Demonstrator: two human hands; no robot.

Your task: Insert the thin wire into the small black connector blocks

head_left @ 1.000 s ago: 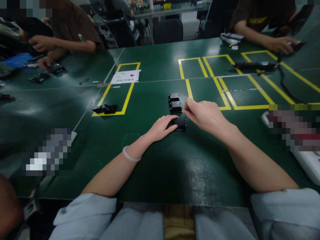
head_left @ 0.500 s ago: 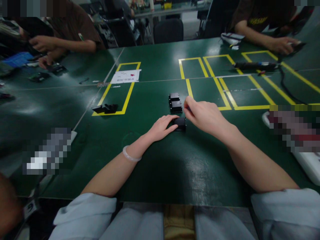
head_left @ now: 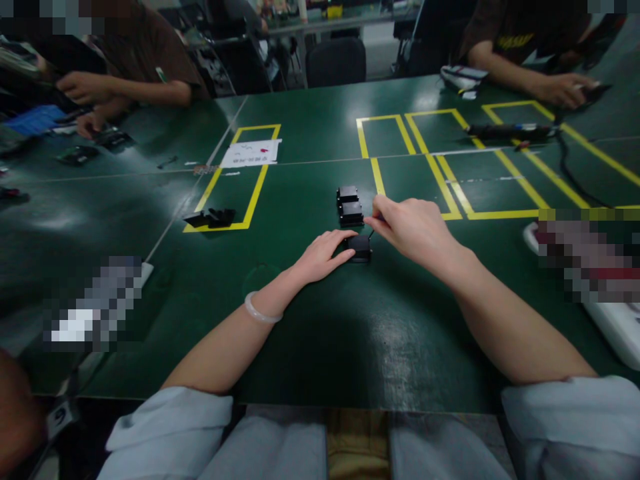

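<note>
My left hand (head_left: 323, 257) holds a small black box-like part (head_left: 360, 248) on the green table, thumb at its near side and fingers at its far-left edge. My right hand (head_left: 407, 227) is closed in a pinch just right of and above this part. A thin dark rod-like tool (head_left: 371, 234) pokes down from its fingertips to the part's upper right corner; most of it is hidden in the hand. Two similar black parts (head_left: 351, 208) sit one behind the other just beyond.
The green table (head_left: 310, 347) carries yellow tape outlines. A black bracket-like piece (head_left: 213, 217) and a paper sheet (head_left: 253, 153) lie to the left. Pixelated objects on white bases flank my arms. A dark cylindrical tool (head_left: 513, 131) with a cable lies at right. Two people work across.
My right hand has shifted slightly left and the thin tool now shows at the part's corner. My left hand and the black parts have stayed put.
</note>
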